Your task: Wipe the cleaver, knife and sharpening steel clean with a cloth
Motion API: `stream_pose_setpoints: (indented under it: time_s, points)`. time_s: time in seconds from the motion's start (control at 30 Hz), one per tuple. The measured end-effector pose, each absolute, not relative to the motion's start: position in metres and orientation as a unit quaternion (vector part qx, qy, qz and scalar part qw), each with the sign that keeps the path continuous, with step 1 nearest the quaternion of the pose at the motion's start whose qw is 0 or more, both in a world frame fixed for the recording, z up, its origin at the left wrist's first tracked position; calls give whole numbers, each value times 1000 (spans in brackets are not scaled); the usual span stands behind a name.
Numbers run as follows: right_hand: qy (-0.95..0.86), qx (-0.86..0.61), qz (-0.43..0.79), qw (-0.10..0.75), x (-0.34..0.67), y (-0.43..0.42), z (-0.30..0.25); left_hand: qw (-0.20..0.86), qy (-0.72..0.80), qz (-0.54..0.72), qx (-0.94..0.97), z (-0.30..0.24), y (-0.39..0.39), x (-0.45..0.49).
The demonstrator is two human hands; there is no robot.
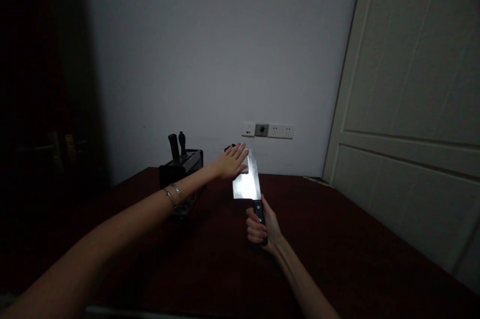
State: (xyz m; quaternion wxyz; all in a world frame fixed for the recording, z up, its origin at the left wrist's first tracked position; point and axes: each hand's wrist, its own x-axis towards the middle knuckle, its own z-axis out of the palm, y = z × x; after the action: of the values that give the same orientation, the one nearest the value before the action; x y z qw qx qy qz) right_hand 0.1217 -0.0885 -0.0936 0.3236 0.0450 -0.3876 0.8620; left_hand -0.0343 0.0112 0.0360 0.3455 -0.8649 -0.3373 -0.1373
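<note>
Over the dark counter (307, 239), the right hand (272, 224) has its grip closed round the handle of a cleaver (246, 187), blade pointing away and shining. The left hand (229, 163), grip wide and flat, covers part of the blade; whether they touch is unclear. Leftward stands a knife block (193, 160); behind, sockets (275, 131) line the wall (210, 59).

Glare whitens the cleaver (250, 186) in dim light (far left nearly black)

The left hand (230, 161) spreads flat near frame centre; the right hand (268, 226) curls, gripping, at lower centre.
</note>
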Motion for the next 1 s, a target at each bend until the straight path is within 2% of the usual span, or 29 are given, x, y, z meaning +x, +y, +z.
stream_pose_setpoints:
  time_s: [0.27, 0.43, 0.57, 0.83, 1.0]
  points:
    - [-394, 34, 849, 351, 124, -89, -94, 377, -212, -127, -893, 10, -39, -33]
    - [-411, 34, 860, 302, 120, -90, -95, 372, -284, -132, -874, 32, -14, -54]
    - [-410, 42, 862, 294, 120, -91, -95, 365, -332, -138, -859, 45, 1, -57]
    - [-389, 70, 862, 318, 124, -94, -91, 382, -196, -117, -896, 20, -43, -44]
    - [-391, 64, 868, 299, 122, -94, -92, 379, -243, -117, -885, 34, -23, -54]
